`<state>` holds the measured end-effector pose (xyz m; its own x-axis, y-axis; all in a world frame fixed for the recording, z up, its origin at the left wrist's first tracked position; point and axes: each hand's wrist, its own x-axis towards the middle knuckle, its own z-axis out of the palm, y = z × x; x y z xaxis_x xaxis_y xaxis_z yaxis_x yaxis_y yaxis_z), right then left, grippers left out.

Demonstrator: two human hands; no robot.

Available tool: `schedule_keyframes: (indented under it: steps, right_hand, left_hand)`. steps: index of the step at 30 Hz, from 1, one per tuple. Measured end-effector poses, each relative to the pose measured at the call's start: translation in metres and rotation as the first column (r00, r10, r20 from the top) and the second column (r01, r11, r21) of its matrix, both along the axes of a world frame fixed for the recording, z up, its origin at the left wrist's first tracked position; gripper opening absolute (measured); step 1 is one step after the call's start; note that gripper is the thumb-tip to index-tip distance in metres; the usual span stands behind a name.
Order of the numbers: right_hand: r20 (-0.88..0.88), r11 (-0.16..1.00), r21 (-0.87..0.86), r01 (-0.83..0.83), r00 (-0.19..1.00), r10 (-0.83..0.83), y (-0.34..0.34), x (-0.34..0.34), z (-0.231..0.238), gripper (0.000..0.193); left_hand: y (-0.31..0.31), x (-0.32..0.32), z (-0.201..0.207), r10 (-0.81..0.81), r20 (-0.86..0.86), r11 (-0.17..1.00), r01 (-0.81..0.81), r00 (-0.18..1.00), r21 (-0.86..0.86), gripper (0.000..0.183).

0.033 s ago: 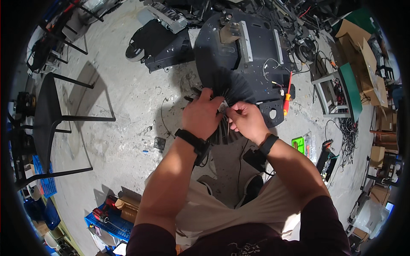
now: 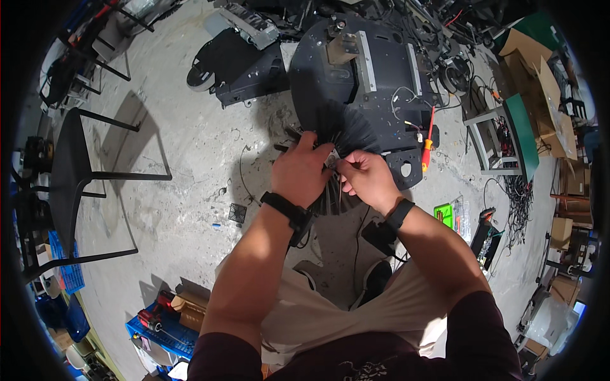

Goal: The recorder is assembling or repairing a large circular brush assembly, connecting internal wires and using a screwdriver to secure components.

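Observation:
A round brush with black bristles (image 2: 348, 127) fans out in front of me, against the near edge of a large black machine base (image 2: 391, 86). My left hand (image 2: 297, 173) grips the brush from its left side, its fingers curled over the bristles near the middle. At the light-coloured hub, my right hand (image 2: 370, 181) pinches with thumb and forefinger; whatever sits between those fingertips is too small and covered to make out. Both hands nearly meet there, and they hide much of the hub.
A red and yellow screwdriver (image 2: 427, 152) lies right of the machine base. Further right are a green case (image 2: 443, 216) and a green-topped frame (image 2: 521, 136). A black chair (image 2: 70, 178) stands left. A red power drill (image 2: 152, 317) rests on a blue crate (image 2: 136, 327) at lower left.

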<state>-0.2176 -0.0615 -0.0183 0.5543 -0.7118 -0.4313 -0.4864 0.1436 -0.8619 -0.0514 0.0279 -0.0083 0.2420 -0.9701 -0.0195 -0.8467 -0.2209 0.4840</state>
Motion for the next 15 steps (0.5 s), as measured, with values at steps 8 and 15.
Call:
schedule_keyframes:
  steps: [8,15]
  right_hand:
    - [0.080,0.986,0.147,0.080,0.993,-0.092,-0.0073,-0.0014,-0.0052,0.024]
    - [0.038,0.935,0.294,0.201,0.975,-0.221,-0.0075,0.0015,-0.0005,0.023]
  left_hand:
    - [-0.0071,0.0041,-0.0057,-0.013,-0.031,0.998,0.011,0.999,-0.054,0.057]
    - [-0.0090,0.0025,-0.0012,0.008,-0.011,1.000,-0.009,1.000,-0.023,0.056]
